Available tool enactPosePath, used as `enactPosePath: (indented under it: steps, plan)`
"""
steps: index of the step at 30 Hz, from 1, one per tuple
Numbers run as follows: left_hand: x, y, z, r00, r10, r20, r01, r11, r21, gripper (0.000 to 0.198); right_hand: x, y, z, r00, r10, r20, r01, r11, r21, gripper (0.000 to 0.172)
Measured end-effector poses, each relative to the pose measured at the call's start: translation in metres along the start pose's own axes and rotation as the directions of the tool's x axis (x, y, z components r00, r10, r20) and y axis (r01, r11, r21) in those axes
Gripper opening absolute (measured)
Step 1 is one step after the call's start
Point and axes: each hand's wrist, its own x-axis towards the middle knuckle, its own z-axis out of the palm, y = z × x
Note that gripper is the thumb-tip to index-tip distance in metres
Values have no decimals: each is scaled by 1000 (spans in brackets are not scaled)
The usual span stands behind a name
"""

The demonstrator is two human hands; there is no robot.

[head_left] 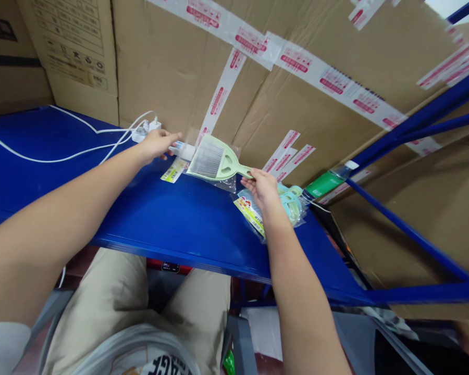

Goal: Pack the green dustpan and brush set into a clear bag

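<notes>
Right hand (262, 186) fingers pinch the pale green plastic dustpan-and-brush set's (214, 161) handle, left hand (156, 144) fingers curl round a small white tube (183, 151) on the blue metal shelf (172, 219).

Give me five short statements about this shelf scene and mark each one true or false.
1. The right hand is at the handle of the pale green plastic dustpan-and-brush set. True.
2. The left hand holds a red mug. False: its fingers are on a small white tube-like item.
3. The blue metal shelf backs onto taped brown cardboard boxes. True.
4. The white cable hangs off the front edge of the shelf. False: it lies across the shelf top towards a white plug.
5. A clear packet of light blue plastic items lies beside the right hand. True.
</notes>
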Motion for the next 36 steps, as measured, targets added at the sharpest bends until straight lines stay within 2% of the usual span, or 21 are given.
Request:
enactPosePath:
  steps: [3,5,11,14,16,19,22,27,33,36]
  plan:
    - [-6,2,2,984,-48,169,42,998,42,14,1,0,-1,1000,10,-16,-11,1000,-10,13]
    - [-9,2,4,974,-34,224,16,997,80,15,2,1,-3,1000,-3,6,3,1000,-11,14]
    - [-5,0,3,974,10,225,-40,991,129,15,5,2,-7,999,2,38,-1,1000,-13,15]
    - [2,-5,-1,979,46,197,-93,967,236,15,6,-2,-10,1000,23,21,-22,999,-25,17]
    - [6,-10,-2,976,91,200,-162,915,371,15,6,-5,-13,999,48,-23,-49,998,-45,18]
    - [7,-16,-1,955,147,259,-271,790,549,19,8,-11,-20,997,55,-63,-60,995,-83,21]
    - [4,-20,6,937,126,326,-320,683,656,32,8,-16,-24,996,49,-72,-56,992,-109,23]
    - [-3,-19,17,920,105,378,-369,556,745,54,1,-21,-21,988,49,-147,-73,984,-162,21]
    - [-8,-11,15,900,26,435,-390,496,776,63,-3,-23,-17,983,51,-175,-86,975,-204,16]
    - [-11,-5,13,883,-31,468,-417,404,814,63,-5,-25,-17,981,84,-175,-122,969,-213,15]
